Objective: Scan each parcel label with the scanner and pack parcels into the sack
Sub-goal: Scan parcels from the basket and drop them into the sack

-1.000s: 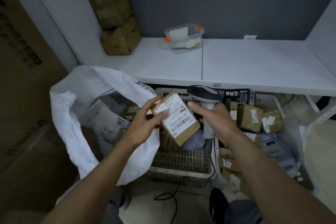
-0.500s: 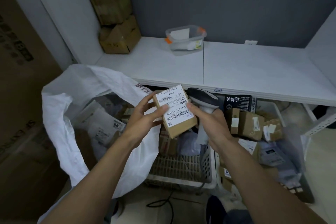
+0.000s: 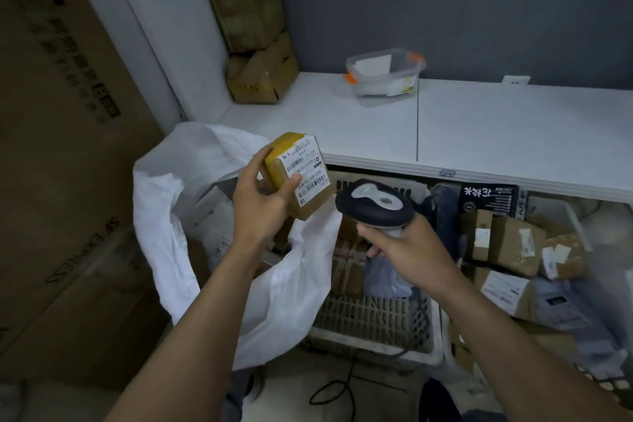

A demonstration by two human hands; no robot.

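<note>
1. Gripping small brown cardboard parcel with yellow tape (image 3: 310, 207) in left hand (image 3: 260, 205), fingers curling round its back and thumb pressing on white barcode label (image 3: 305, 168); holding it just above right rim of white woven plastic sack (image 3: 161, 216).
2. Clenching right hand (image 3: 407, 248) round handle of black-and-grey handheld barcode scanner (image 3: 375, 205), just right of sack, over white slatted plastic basket (image 3: 373, 319).
3. Tilting parcel so long axis is running up-left to down-right, label face turning up and right, toward scanner.
4. Holding scanner head just beside parcel's lower right corner, nose aiming left at it; touching or apart, cannot tell.
5. Judging step as scanning: no beam showing on label, so not knowing whether code is read. Thumb is covering a bit of label between barcodes, possibly blocking a read.
6. Expecting drop into sack next: left hand being nearer, mouth lying straight below and left of parcel, so only lowering and letting go needed.
7. Seeing more brown cardboard parcels (image 3: 513, 243) piled right of sack, beyond basket, probably waiting for scanning.
</note>
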